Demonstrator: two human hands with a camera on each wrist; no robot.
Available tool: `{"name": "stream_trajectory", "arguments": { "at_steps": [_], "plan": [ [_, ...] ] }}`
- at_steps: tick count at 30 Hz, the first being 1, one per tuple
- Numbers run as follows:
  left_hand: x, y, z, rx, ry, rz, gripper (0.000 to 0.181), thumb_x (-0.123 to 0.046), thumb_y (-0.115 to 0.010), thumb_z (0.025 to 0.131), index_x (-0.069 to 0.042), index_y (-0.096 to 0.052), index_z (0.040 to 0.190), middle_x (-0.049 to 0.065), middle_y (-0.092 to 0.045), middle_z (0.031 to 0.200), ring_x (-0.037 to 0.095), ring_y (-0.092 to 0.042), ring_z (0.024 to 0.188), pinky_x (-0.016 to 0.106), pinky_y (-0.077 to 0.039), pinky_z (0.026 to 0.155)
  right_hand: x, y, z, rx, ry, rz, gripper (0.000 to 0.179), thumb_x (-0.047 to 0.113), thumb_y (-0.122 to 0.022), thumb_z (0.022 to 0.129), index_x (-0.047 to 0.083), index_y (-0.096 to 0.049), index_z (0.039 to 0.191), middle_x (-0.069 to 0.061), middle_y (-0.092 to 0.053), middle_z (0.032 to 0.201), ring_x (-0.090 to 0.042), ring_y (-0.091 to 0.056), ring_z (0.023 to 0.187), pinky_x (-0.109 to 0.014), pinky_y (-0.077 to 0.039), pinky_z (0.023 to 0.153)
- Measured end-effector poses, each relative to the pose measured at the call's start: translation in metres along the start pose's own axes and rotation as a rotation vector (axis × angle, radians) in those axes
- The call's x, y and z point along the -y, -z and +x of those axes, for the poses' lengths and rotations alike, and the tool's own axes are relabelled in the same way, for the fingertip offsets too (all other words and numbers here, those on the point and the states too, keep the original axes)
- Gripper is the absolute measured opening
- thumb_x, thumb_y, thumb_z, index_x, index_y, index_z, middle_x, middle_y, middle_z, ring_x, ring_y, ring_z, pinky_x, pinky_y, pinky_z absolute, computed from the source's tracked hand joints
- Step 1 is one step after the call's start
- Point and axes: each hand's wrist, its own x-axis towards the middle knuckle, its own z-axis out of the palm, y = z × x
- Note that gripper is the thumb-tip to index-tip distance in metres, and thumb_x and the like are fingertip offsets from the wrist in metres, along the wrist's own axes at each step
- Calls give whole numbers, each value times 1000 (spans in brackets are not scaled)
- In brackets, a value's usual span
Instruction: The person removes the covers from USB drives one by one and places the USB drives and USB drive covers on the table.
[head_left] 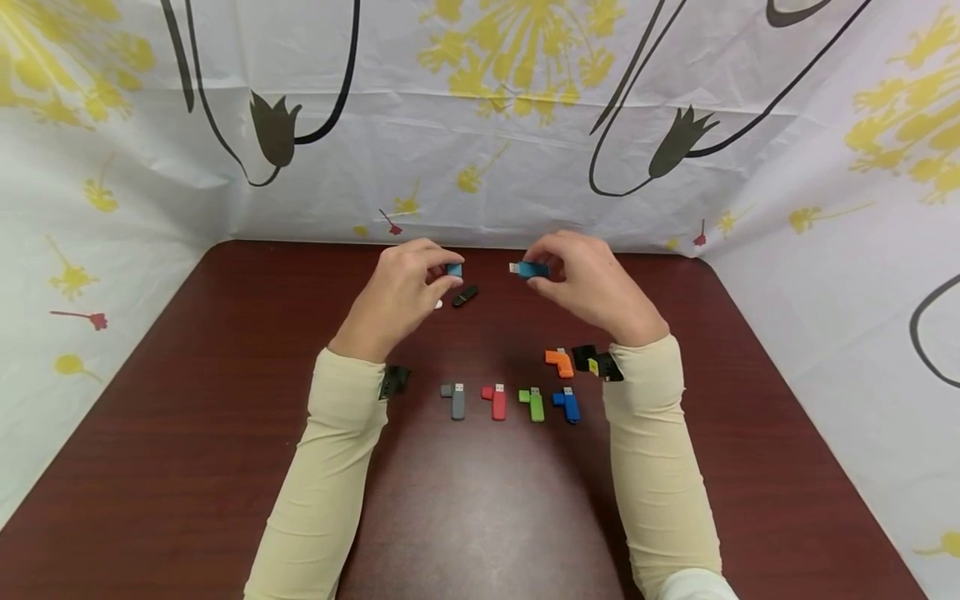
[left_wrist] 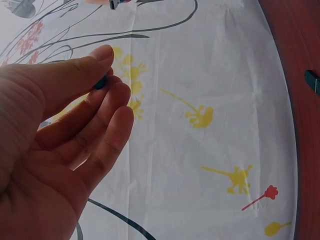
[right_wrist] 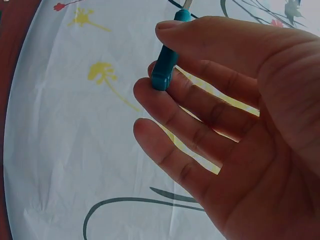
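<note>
Between thumb and fingers, my left hand (head_left: 405, 287) pinches a small light-blue USB stick cap (head_left: 454, 270); in the left wrist view the fingers hide most of that cap (left_wrist: 100, 83). My right hand (head_left: 588, 279) pinches a blue USB stick (head_left: 533, 270), its bare metal plug pointing left toward the cap. Cap and stick are apart, both held above the far part of the table. In the right wrist view the stick (right_wrist: 166, 62) looks teal and lies between the thumb and the fingers. A black USB stick (head_left: 465, 296) lies on the table beside the left hand.
Uncapped USB sticks lie in a row with their caps beside them: grey (head_left: 458, 404), red (head_left: 498, 404), green (head_left: 536, 406) and blue (head_left: 572, 407). An orange stick (head_left: 560, 362) lies behind the row. A white piece (head_left: 438, 305) shows by the left thumb. A patterned cloth (head_left: 480, 183) hangs behind the table.
</note>
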Motion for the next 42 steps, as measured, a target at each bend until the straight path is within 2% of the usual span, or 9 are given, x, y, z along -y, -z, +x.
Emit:
{"name": "stream_trajectory", "arguments": {
  "at_steps": [8, 12, 18, 22, 26, 30, 34, 38, 42],
  "plan": [
    [-1, 0, 0, 24, 18, 1, 28, -8, -81, 98, -1, -79, 125, 13, -75, 113, 24, -67, 91, 37, -58, 80, -6, -4, -3, 51, -66, 49, 25, 16, -76, 102, 5, -66, 122, -12, -73, 108, -26, -68, 98, -45, -57, 88],
    [0, 1, 0, 25, 17, 1, 29, -8, -81, 98, -1, -79, 126, 12, -75, 112, 24, -66, 91, 36, -56, 79, -10, -10, -5, 102, -94, 25, 24, 19, -73, 104, 5, -58, 119, -12, -69, 104, -26, -64, 89, -43, -54, 80],
    [-1, 1, 0, 20, 11, 5, 28, -9, -80, 98, -1, -79, 126, 12, -75, 111, 23, -65, 90, 36, -55, 79, -20, -21, -6, 192, -58, -68, 13, 17, -66, 104, 9, -57, 100, -6, -58, 81, -20, -53, 65, -36, -45, 65],
    [-1, 1, 0, 24, 16, 1, 29, -9, -80, 98, -1, -79, 126, 12, -75, 113, 23, -66, 92, 36, -56, 80, -27, -33, -6, 277, -39, -91, 22, 16, -63, 102, 11, -54, 83, -1, -49, 68, -16, -50, 58, -33, -40, 61],
    [-2, 1, 0, 21, 17, -6, 28, -8, -81, 98, -1, -79, 126, 11, -75, 112, 24, -67, 92, 36, -57, 81, -30, -46, -5, 405, -70, -80, 29, 15, -62, 103, 12, -52, 76, 1, -44, 63, -13, -48, 53, -30, -38, 58],
    [-2, 0, 1, 17, 14, -2, 27, -8, -81, 98, -2, -80, 125, 11, -75, 112, 23, -67, 91, 36, -57, 80, -29, -61, -4, 534, -89, -95, 35, 15, -64, 105, 13, -51, 73, 3, -40, 63, -11, -40, 53, -28, -36, 59],
    [-3, 0, 0, 16, 4, 7, 27, -8, -81, 98, -2, -80, 124, 11, -75, 111, 22, -67, 89, 35, -58, 79, -28, -77, -1, 618, -116, -141, 35, 16, -65, 105, 15, -52, 72, 5, -36, 63, -10, -34, 54, -28, -33, 58],
    [-2, 1, 0, 13, 0, 2, 27, -8, -81, 98, -1, -80, 124, 11, -75, 111, 22, -67, 89, 35, -58, 79, -26, -89, 1, 653, -161, -208, 32, 16, -64, 103, 15, -55, 72, 4, -39, 64, -12, -39, 57, -30, -37, 59],
    [-2, 2, -1, 9, 9, -2, 28, -8, -81, 98, -1, -79, 125, 11, -75, 111, 22, -67, 90, 35, -56, 78, -25, -97, 1, 646, -189, -271, 30, 16, -64, 101, 13, -57, 72, 0, -46, 71, -17, -48, 67, -35, -45, 68]
  ]
}}
